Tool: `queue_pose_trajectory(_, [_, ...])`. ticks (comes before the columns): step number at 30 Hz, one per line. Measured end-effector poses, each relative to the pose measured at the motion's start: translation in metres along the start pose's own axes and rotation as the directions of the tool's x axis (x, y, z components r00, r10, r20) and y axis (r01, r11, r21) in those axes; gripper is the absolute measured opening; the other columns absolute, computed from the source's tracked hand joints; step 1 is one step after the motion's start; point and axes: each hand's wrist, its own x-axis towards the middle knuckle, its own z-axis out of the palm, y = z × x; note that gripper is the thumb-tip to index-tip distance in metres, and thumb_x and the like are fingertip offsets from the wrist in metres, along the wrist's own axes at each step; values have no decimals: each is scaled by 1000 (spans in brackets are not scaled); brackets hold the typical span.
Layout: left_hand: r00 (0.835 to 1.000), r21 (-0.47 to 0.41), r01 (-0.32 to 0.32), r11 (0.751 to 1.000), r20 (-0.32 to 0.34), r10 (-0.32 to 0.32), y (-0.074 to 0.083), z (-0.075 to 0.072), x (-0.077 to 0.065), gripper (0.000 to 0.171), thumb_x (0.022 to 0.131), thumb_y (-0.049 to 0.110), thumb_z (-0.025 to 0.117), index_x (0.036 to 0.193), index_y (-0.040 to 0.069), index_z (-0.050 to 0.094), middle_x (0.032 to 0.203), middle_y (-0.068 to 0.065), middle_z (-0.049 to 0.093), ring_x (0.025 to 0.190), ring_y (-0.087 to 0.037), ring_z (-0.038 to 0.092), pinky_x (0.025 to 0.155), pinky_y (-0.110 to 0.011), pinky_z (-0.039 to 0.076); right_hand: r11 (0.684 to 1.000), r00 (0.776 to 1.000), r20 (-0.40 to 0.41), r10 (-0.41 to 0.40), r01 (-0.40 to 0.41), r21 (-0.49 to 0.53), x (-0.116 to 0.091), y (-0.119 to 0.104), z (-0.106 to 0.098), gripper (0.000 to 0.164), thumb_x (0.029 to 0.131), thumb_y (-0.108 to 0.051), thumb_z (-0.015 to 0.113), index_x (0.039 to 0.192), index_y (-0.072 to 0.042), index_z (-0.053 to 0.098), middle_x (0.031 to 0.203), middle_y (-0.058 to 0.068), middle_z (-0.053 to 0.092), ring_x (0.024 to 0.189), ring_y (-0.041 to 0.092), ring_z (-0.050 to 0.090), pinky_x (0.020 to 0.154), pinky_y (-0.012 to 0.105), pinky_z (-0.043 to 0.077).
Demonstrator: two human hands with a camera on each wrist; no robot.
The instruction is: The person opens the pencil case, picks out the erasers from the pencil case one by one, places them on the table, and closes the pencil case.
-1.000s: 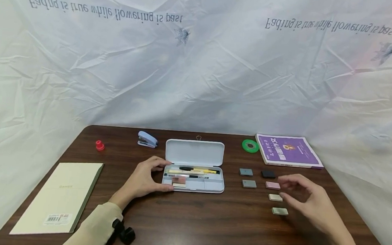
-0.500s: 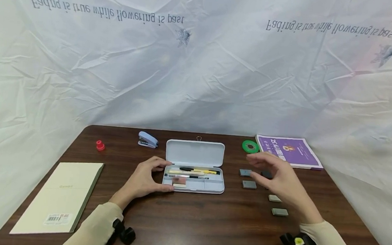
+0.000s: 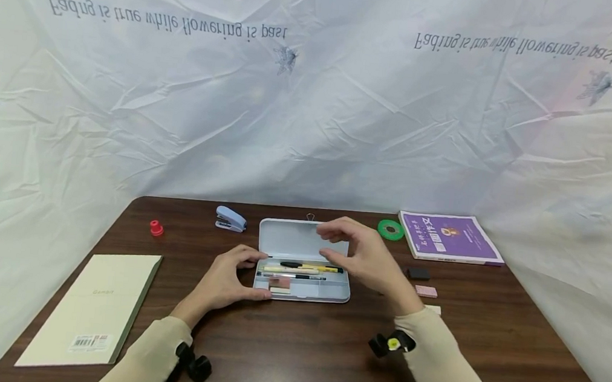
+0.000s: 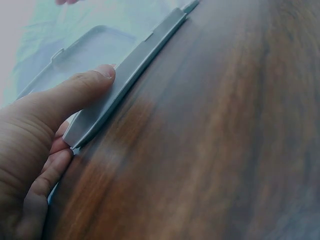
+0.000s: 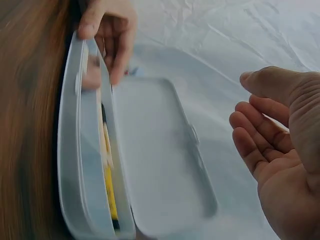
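A pale grey pencil case (image 3: 332, 291) lies with its lid (image 3: 290, 237) raised at the back. Inside are several pens (image 3: 307, 270), one yellow and black, and a small pink and white block (image 3: 280, 282) in the front left compartment. My left hand (image 3: 223, 279) grips the case's left end, thumb (image 4: 95, 82) along the front wall and fingers behind. Bent fingers with nothing in them mark my right hand (image 3: 368, 258), which hovers over the case's right side and overlaps the lid in the head view. In the right wrist view its palm (image 5: 287, 185) shows bare.
Right of the case sit a black block (image 3: 418, 273), a pink block (image 3: 426, 291) and a cream block (image 3: 433, 309), partly behind the sleeve. Farther back are green tape (image 3: 391, 229) and a purple book (image 3: 452, 237). Leftward: a stapler (image 3: 231, 218), a red piece (image 3: 156, 228), a notebook (image 3: 90, 312).
My right hand has swept left from the small blocks to above the pencil case, its fingers holding nothing. The left hand has kept its grip on the case's left end.
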Motion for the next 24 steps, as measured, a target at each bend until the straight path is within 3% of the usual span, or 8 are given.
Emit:
queue_pose_trajectory(7, [1000,-29,-20,999,-9,20,0,0,1,78,75,49,106,140,16,76,134,1,71,125,-20,71,111,-44,62,1000,988,155,13,-11,-17,22,3,38,35,102,-9,83,136,-5,76,129,11,77,112,28,76,100,41,65])
queue_pose_trajectory(16, [999,-26,-34,999,-4,34,0,1,1,78,76,47,106,140,15,76,134,1,70,125,-20,71,110,-42,63,996,958,287,18,10,-94,27,11,74,23,103,-3,78,126,-1,79,115,12,78,101,14,75,89,33,67])
queue_pose_trajectory(24, [1000,-4,-26,1000,-1,26,0,0,0,78,76,47,105,142,17,75,136,3,70,127,-21,71,110,-42,63,970,934,357,35,54,-236,25,13,87,13,104,-9,80,117,-10,85,107,1,76,96,14,70,81,26,60])
